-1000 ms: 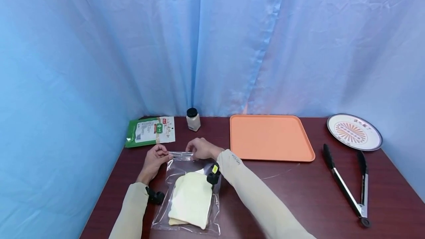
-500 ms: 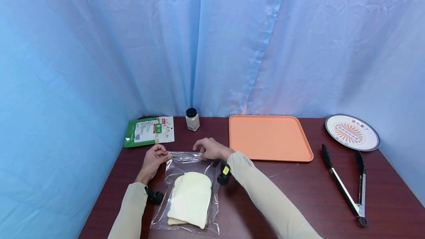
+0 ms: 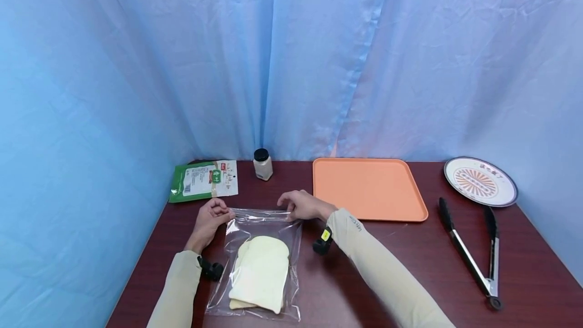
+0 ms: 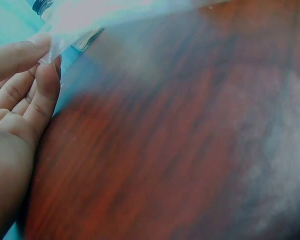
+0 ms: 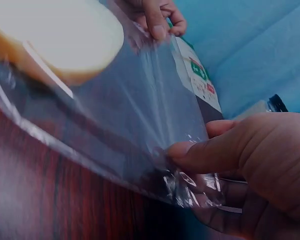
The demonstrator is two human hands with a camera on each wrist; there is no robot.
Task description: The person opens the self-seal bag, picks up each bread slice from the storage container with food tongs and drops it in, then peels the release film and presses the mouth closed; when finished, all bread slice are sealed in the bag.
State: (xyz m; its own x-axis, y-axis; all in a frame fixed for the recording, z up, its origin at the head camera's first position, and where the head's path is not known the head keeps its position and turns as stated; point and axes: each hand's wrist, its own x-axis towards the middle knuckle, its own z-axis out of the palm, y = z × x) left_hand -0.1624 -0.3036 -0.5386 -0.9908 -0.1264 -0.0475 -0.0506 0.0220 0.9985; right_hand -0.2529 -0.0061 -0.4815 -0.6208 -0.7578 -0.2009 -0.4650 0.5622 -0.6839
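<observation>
A clear plastic bag (image 3: 266,228) lies on the table in the head view, its top edge turned away from me. Inside it are slices of bread (image 3: 263,273), one overlapping another. My left hand (image 3: 210,222) pinches the bag's upper left corner between thumb and forefinger, as the left wrist view also shows. At the upper right corner, my right hand (image 3: 305,205) pinches the top edge; in the right wrist view the thumb (image 5: 200,155) presses on the film, with the other fingers behind it. The top edge is stretched between both hands.
Behind the hands stand a green and white pouch (image 3: 203,180) and a black-lidded jar (image 3: 262,165). An orange tray (image 3: 369,186) lies right of them. Farther right are a patterned plate (image 3: 480,181) and spread tongs (image 3: 471,257). Blue curtains (image 3: 319,65) border the table.
My right hand has slid rightward along the bag's top edge to its right corner. The left hand has stayed at the left corner, and the bag lies nearly as before.
</observation>
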